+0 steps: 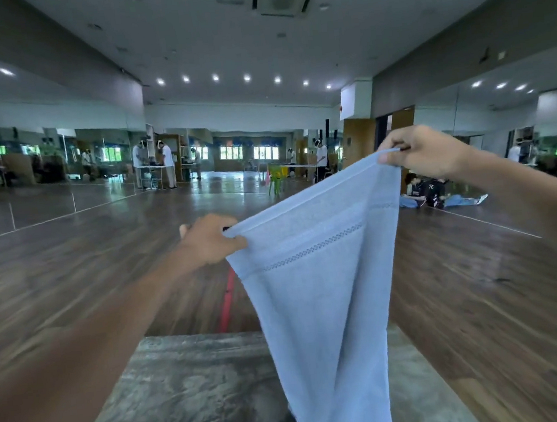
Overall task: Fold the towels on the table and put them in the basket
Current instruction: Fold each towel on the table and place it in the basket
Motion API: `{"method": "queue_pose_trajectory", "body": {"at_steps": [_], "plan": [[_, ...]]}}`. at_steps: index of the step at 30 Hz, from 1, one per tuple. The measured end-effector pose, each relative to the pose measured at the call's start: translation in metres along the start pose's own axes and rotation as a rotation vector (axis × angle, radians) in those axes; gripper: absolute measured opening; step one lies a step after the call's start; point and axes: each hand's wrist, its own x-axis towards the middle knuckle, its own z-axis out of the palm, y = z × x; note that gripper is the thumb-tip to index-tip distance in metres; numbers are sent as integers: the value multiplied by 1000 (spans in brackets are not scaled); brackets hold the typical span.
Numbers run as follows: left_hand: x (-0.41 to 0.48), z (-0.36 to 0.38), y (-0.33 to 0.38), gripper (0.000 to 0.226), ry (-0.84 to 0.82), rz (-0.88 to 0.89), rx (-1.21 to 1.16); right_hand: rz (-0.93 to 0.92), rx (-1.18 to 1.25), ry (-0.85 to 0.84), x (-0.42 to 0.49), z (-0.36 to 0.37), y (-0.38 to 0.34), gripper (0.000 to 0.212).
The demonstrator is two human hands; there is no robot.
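A light blue towel (320, 295) hangs in the air above the table, held up by its top edge. My left hand (209, 240) pinches the top left corner. My right hand (425, 150) pinches the top right corner, higher and farther right. The towel droops in a long fold and narrows toward its lower end, which reaches the bottom of the view. A dotted woven band runs across its upper part. The grey mottled table (186, 392) lies under it. No basket is in view.
A wide wooden floor (70, 267) with a red line (226, 302) stretches beyond the table. Two people sit on the floor at the right (426, 192). Others stand at tables far back (167, 164). Mirrors line both side walls.
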Motion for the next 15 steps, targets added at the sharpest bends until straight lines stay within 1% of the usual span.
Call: {"method": "queue_pose_trajectory", "body": {"at_steps": [2,4,6,7,10,11,12,13,15], "plan": [[4,-14,-1,12,-99,7,-165,36,-19,-47,-2,-4,5,14],[9,-32,0,14,-147,21,-219,75,-10,-50,-3,-7,9,14],[12,-51,3,17,-142,7,-257,92,9,-8,-3,-6,12,13],[15,-59,5,20,-126,-4,-280,95,-1,-15,-2,-3,13,12],[22,-80,3,26,-94,-33,-311,78,-61,-159,-1,7,11,10],[23,-86,2,27,-88,-40,-312,71,-55,-169,1,8,9,9],[24,-92,1,27,-81,-43,-309,58,-31,-131,2,8,6,8],[27,-98,0,28,-66,-40,-310,47,1,-52,5,8,2,8],[34,-111,-2,27,15,-40,-321,16,65,88,11,5,-7,9]]}}
